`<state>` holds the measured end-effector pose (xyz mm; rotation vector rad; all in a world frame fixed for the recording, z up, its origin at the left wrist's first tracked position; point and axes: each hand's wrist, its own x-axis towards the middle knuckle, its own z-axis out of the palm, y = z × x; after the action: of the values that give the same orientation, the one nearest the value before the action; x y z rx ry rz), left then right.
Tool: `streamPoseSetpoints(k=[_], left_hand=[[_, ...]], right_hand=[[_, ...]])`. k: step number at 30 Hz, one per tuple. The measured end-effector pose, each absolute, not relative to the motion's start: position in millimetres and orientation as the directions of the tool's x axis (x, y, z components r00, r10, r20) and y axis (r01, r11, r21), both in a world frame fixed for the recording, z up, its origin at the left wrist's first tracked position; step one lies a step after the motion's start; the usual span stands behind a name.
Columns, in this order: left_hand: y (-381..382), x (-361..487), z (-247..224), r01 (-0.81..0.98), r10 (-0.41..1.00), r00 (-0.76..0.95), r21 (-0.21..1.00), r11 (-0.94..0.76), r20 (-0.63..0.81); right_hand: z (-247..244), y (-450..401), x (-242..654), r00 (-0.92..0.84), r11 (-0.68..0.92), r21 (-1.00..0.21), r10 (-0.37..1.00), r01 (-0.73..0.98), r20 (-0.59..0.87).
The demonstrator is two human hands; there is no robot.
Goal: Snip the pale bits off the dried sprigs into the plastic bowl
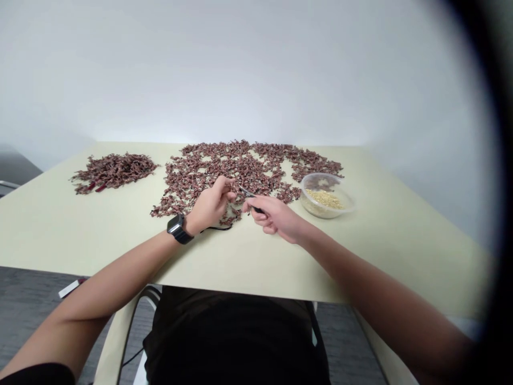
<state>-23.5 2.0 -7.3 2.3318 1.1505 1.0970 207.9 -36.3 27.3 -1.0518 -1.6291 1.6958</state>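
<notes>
My left hand (pixel 212 204), with a dark watch (pixel 180 229) on its wrist, is closed in a pinch over the near edge of a spread of small reddish-brown dried pieces (pixel 224 166). Whatever it pinches is too small to make out. Facing it, my right hand (pixel 276 216) grips a thin metal tool with a dark handle (pixel 258 209); its metal tip points at the left fingertips. Whether it is scissors or tweezers, I cannot tell. To the right of my right hand stands a clear round plastic bowl (pixel 348 206) holding small yellowish bits (pixel 324 199).
A denser heap of brown dried pieces (pixel 116 171) lies on the left of the pale yellow table (pixel 100 230). A black curved object (pixel 221 228) rests partly hidden by my left wrist. The white wall (pixel 240 69) rises behind the table. A chair arm (pixel 116 342) is below, at left.
</notes>
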Motion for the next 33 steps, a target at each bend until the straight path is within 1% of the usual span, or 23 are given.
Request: streamPoseSetpoints(k=[1, 2, 3, 4, 5, 7, 9, 12, 20, 27, 30, 31, 33], left_hand=[[1.4, -21.1, -5.9, 0.436, 0.816, 0.359, 0.692, -0.576, 0.453], [1.1, -18.7, -4.8, 0.318, 0.845, 0.355, 0.799, -0.511, 0.4], [0.9, -16.7, -3.9, 0.198, 0.862, 0.368, 0.877, -0.439, 0.348], [1.0, -15.1, -3.3, 0.092, 0.87, 0.389, 0.926, -0.366, 0.305], [1.0, -14.1, -2.8, 0.008, 0.87, 0.412, 0.954, -0.3, 0.27], [0.9, -13.2, -2.1, -0.089, 0.867, 0.449, 0.976, -0.199, 0.218], [-0.2, -13.0, -1.2, -0.134, 0.865, 0.469, 0.982, -0.13, 0.178], [-2.7, -12.2, 0.5, -0.167, 0.859, 0.492, 0.984, -0.067, 0.142], [-4.8, -10.6, 1.6, -0.166, 0.852, 0.508, 0.985, -0.043, 0.123], [-3.4, -11.4, 0.9, -0.165, 0.846, 0.515, 0.985, -0.06, 0.138], [-3.8, -10.5, 1.2, -0.145, 0.843, 0.517, 0.986, -0.083, 0.147], [-4.2, -10.3, 1.3, -0.128, 0.843, 0.516, 0.987, -0.101, 0.154], [-5.5, -10.7, 1.6, -0.063, 0.848, 0.495, 0.981, -0.181, 0.188]], right_hand=[[25.7, -36.7, 207.4, -0.45, 0.071, -0.973, 0.892, 0.218, -0.036], [23.9, -36.9, 207.0, -0.375, 0.234, -0.915, 0.922, 0.329, 0.1], [22.0, -36.8, 206.8, -0.327, 0.357, -0.825, 0.918, 0.439, 0.223], [20.0, -36.5, 206.8, -0.307, 0.434, -0.728, 0.899, 0.53, 0.313], [18.1, -36.0, 207.0, -0.306, 0.476, -0.646, 0.879, 0.597, 0.365], [14.6, -34.7, 207.6, -0.329, 0.507, -0.536, 0.857, 0.675, 0.396], [11.7, -33.5, 208.2, -0.353, 0.517, -0.473, 0.848, 0.713, 0.395], [8.9, -32.4, 208.8, -0.373, 0.527, -0.424, 0.839, 0.737, 0.396], [8.9, -31.2, 209.7, -0.393, 0.53, -0.409, 0.84, 0.743, 0.375], [11.3, -31.5, 210.7, -0.398, 0.538, -0.449, 0.839, 0.714, 0.372], [12.8, -32.3, 209.2, -0.377, 0.511, -0.515, 0.859, 0.688, 0.347], [13.6, -32.7, 208.3, -0.369, 0.493, -0.563, 0.87, 0.663, 0.327], [16.2, -33.6, 206.5, -0.371, 0.433, -0.704, 0.894, 0.563, 0.252]])
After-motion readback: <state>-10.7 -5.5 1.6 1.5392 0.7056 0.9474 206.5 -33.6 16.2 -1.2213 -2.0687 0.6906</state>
